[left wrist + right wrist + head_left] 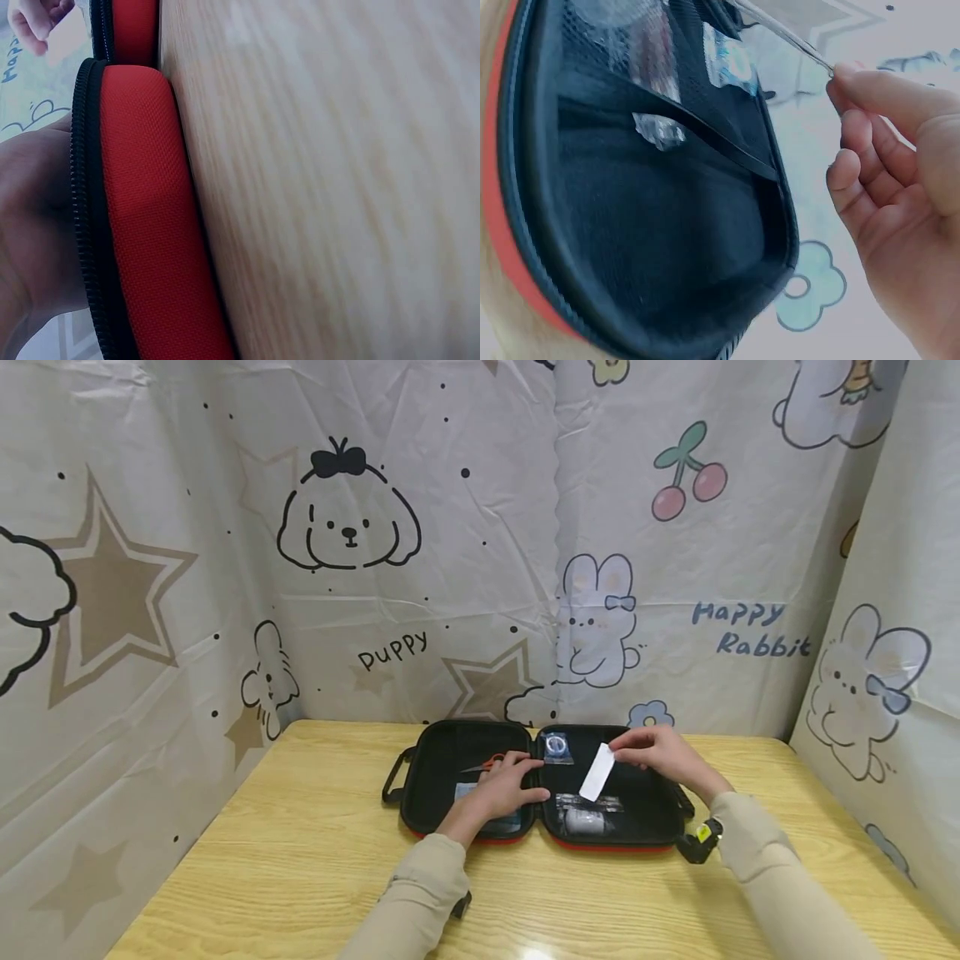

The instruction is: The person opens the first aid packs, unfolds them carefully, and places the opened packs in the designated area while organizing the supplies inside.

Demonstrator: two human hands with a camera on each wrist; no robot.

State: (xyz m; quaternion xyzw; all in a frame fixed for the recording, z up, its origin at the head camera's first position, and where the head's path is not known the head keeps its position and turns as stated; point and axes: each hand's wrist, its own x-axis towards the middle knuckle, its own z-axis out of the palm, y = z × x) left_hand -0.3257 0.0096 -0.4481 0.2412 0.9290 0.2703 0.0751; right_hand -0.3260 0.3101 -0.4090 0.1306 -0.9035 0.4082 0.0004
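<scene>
A black zip case (438, 768) with a red outer shell lies spread on the table. Above its right half, my right hand (667, 756) pinches one end of a flat white packet (598, 772), which hangs tilted; the right wrist view catches it nearly edge-on. My left hand (498, 789) reaches over the left half, its fingers loosely extended towards the hinge. Beside those fingers are scissors (491, 762) with orange handles, partly covered. Under the left hand a light blue packet (465, 790) shows in part. The left wrist view shows mainly the case's red side (150, 195).
In the right half are a small blue-and-clear packet (557, 745) with a white ring shape, a narrow clear packet (603, 804) and a white roll-like bundle (583, 822) behind mesh. A carry handle (392, 777) sticks out left. Printed cloth (480, 527) hangs behind the wooden table (300, 827).
</scene>
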